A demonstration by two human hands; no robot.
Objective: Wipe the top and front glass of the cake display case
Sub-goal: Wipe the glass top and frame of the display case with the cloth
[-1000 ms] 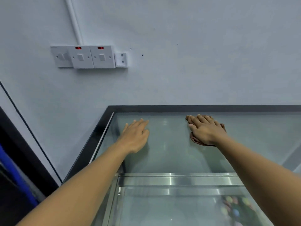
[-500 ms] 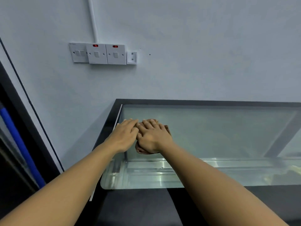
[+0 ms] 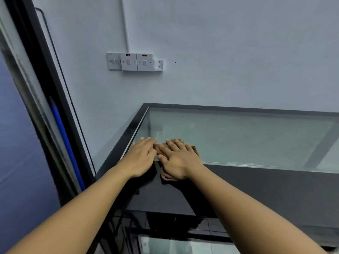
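Observation:
The display case's top glass (image 3: 238, 138) lies in a black frame (image 3: 256, 187) against the wall. My right hand (image 3: 178, 159) presses flat on a brown cloth (image 3: 194, 149) at the near left corner of the glass, where glass meets the black front band. The cloth is mostly hidden under the palm, with edges showing beyond the fingers and below the wrist. My left hand (image 3: 140, 157) rests flat, fingers together, on the left edge of the case, touching the right hand's thumb side. A strip of the front glass (image 3: 183, 246) shows at the bottom.
A white wall behind the case carries a row of switches (image 3: 134, 61) with red lights and a cable conduit (image 3: 125, 24). To the left stands a black door frame (image 3: 47, 85) with glass and a blue pole (image 3: 67, 149) behind it.
My right hand slid the cloth from the middle of the glass leftward and toward me, reaching the near left corner beside my left hand. The view pulled back, showing the black front band.

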